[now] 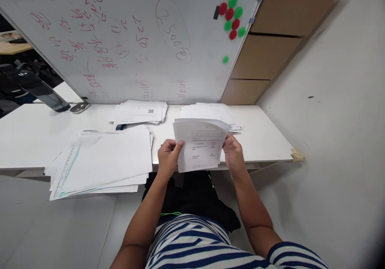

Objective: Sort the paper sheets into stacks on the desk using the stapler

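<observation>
Several printed paper sheets (200,146) are held up in front of me, over the front edge of the desk. My left hand (169,154) pinches their left edge, thumb on the printed face. At the right edge my right hand (234,150) grips them, its fingers partly hidden behind the paper. The upper edge of the sheets curls slightly. Behind them lies a stack of papers (207,109), partly covered from view. A large loose pile of papers (114,160) is to the left of my left hand, overhanging the desk edge.
Farther back on the white desk (264,140) lies another paper stack (138,112) with a dark blue object (120,127) beside it. A computer mouse (80,108) and a dark bottle (42,88) stand at the left. A whiteboard (198,80) rises behind; a wall (331,100) bounds the right.
</observation>
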`<state>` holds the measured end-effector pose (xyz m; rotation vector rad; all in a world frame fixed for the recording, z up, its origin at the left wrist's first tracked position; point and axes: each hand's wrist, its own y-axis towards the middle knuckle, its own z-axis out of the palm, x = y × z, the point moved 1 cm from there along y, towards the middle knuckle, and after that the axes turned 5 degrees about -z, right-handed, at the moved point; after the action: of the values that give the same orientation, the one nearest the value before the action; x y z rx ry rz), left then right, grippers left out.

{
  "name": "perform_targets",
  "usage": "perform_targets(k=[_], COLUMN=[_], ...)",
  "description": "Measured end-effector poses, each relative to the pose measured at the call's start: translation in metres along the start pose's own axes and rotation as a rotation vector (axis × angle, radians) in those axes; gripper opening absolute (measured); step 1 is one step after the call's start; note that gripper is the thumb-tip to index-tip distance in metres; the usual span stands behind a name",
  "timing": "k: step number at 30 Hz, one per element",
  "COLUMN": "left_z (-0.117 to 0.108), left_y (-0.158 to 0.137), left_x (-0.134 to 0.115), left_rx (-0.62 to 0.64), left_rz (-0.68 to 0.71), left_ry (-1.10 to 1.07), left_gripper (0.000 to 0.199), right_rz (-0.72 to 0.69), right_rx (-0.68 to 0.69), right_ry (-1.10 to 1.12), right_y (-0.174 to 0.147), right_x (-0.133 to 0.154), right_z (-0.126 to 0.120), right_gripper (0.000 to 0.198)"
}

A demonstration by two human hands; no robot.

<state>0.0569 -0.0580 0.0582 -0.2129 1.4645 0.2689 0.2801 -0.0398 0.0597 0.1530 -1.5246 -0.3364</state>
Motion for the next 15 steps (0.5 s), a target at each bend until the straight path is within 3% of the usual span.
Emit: perform_targets(k=[6,11,15], left_z=[-0.005,-0.003,0.005], left_y=[0.004,0.005,0.010], left_x=[0.011,0.014,0.000], left_rx=[-0.013,-0.001,0.077], left_rz=[-0.027,-0.005,0.029], left_ry=[0.005,0.007,-0.089], left_gripper=[0.031,0.031,0.031], right_rz=[0.180,0.175,0.051], right_rx=[0.020,0.004,-0.039], right_ry=[0.000,-0.026,-0.057], right_y=[-0.024,-0.027,-0.020], right_x=[-0.019,-0.020,-0.007], right_z=[0.002,0.002,0.000], right_gripper=[0.036,0.035,0.029])
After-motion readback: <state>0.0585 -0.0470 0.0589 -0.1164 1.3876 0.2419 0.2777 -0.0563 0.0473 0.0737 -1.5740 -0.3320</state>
